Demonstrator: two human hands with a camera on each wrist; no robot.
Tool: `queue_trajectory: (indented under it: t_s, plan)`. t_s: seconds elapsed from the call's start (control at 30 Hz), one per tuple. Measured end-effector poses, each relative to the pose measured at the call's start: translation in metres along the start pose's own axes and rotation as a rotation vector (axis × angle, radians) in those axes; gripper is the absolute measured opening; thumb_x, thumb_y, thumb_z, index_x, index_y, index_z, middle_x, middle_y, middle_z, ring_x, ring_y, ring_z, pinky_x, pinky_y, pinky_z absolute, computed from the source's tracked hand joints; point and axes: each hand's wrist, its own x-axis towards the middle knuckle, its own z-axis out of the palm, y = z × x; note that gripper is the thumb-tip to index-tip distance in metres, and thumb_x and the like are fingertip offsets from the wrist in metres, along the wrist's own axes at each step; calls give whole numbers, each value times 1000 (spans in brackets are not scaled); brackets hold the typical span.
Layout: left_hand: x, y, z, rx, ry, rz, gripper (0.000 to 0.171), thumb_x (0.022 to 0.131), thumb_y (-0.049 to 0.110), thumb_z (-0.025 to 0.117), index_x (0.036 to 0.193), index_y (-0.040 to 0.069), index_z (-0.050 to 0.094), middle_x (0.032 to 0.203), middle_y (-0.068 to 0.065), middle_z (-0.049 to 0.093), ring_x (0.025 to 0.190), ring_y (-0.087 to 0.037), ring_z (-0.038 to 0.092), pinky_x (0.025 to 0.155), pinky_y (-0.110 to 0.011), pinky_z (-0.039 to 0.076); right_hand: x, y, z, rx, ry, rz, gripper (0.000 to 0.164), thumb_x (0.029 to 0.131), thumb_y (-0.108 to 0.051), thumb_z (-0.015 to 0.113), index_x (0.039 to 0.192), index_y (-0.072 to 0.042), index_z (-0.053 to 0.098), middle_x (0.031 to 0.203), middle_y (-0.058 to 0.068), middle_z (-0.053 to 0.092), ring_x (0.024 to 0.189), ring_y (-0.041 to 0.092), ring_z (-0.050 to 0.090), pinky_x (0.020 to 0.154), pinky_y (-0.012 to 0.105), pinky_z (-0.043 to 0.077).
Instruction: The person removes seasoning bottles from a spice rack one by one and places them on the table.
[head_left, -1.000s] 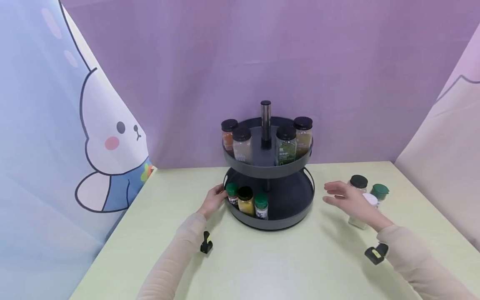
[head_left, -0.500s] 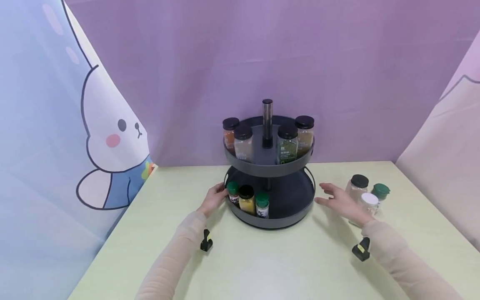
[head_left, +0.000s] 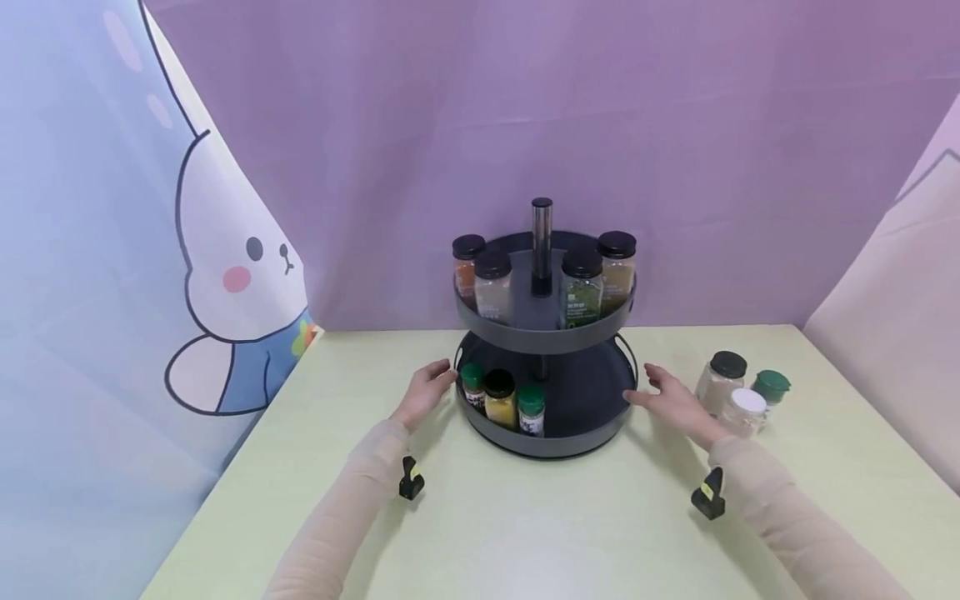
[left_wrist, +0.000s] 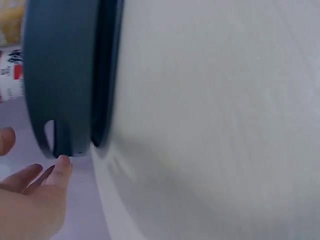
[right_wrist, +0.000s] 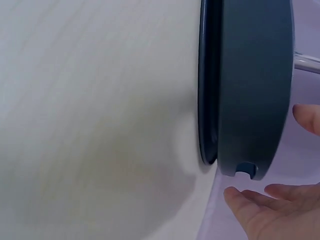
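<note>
Pale table (head_left: 540,533), two-tier rack (head_left: 546,340) with seven filled spice jars (head_left: 581,293), left hand (head_left: 422,395) and right hand (head_left: 673,406) alongside, both unclenched.

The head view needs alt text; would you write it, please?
A left hand and right hand flank a round, dark-grey, two-tier rack: four clear, black-lidded jars above, three small lidded jars below. Three more jars stand on the pale-green table, at right.

Before me, pale surface (head_left: 540,529): one two-tiered rack (head_left: 546,341); at my right, black-lidded jar (head_left: 722,385), white-lidded jar (head_left: 745,407), green-lidded jar (head_left: 772,386).
</note>
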Motion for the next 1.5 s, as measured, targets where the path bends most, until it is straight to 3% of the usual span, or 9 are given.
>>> queue_trajectory:
  t_s: [0.27,0.73,1.0,1.33,1.5]
  plan:
    - [-5,14,-2,7,49,63,44,94,15,48,135,-1,42,138,-18,45,126,-31,43,105,-44,36,6,6,5,80,-22,33,82,89,-31,55,141,13,9,141,38,19,130,49,25,108,55,24]
    - [-19,27,0,9,-91,53,47,89,10,56,134,3,44,134,-17,49,123,-29,47,104,-42,38,11,9,12,140,-35,13,78,91,-26,54,139,17,10,139,38,25,128,48,29,108,53,26]
    - [-39,53,0,80,-177,57,54,87,9,58,136,-3,38,135,-21,47,120,-33,49,99,-40,44,11,8,15,111,-21,13,73,91,-25,53,137,18,15,136,38,30,126,48,33,106,53,29]
    - [-31,52,8,63,-220,88,61,83,6,63,137,-3,36,127,-22,53,115,-31,54,93,-35,48,11,9,18,118,-4,-7,69,91,-23,52,136,18,20,134,37,35,124,47,36,105,52,32]
    - [-31,55,12,72,-201,107,61,82,2,63,136,-4,36,123,-23,55,111,-31,56,90,-33,50,11,11,20,122,6,-10,67,91,-22,53,136,18,22,132,37,37,123,46,38,104,51,33]
